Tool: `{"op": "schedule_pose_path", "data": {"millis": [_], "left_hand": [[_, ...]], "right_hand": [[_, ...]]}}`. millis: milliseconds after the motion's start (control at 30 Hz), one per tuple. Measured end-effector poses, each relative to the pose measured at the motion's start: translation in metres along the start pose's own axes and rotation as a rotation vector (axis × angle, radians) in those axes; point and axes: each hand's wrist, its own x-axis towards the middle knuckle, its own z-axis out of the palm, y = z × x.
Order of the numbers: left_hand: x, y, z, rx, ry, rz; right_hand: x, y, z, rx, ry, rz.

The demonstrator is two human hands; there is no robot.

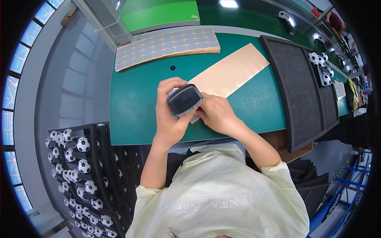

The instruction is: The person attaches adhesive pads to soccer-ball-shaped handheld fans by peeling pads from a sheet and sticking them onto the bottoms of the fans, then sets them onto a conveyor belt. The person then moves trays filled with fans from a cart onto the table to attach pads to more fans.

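Upright above the green tabletop, a black plastic piece [185, 99] with a rounded rectangular end and a clear or grey rim is held up in front of me. My left hand [167, 119] is closed around its left side, thumb below and fingers behind. My right hand [219, 114] is closed at its lower right edge, with the fingertips bent in against it and partly hidden. A bit of white shows between the piece and my left fingers. Under both hands lies a tan backing strip [232, 71], slanting up to the right.
A stack of tan sheets with grey stickers [168, 44] lies at the table's [137, 107] back left. To the right a black tray [295, 83] overlaps the edge, with several football-topped black pieces [322, 65] beyond. A rack [81, 174] of similar pieces stands at lower left.
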Motion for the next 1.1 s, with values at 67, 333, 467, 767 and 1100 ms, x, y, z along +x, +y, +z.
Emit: {"op": "schedule_pose_path", "data": {"millis": [67,333,467,767,1100], "left_hand": [[0.001,0.002,0.001,-0.009,-0.023,-0.008],[-0.001,0.006,0.005,0.073,-0.131,0.019],[-0.001,0.006,0.011,0.108,-0.135,0.037],[-0.003,0.003,0.015,0.1,-0.128,0.042],[-0.002,-0.001,0.011,0.112,-0.154,0.043]], "right_hand": [[-0.013,0.001,-0.012,0.18,0.0,-0.129],[-0.049,-0.059,-0.103,1.037,-0.033,0.175],[-0.039,-0.07,-0.1,0.72,0.319,0.047],[-0.031,-0.063,-0.086,0.781,0.375,0.121],[-0.026,-0.06,-0.074,0.743,0.426,0.088]]}}
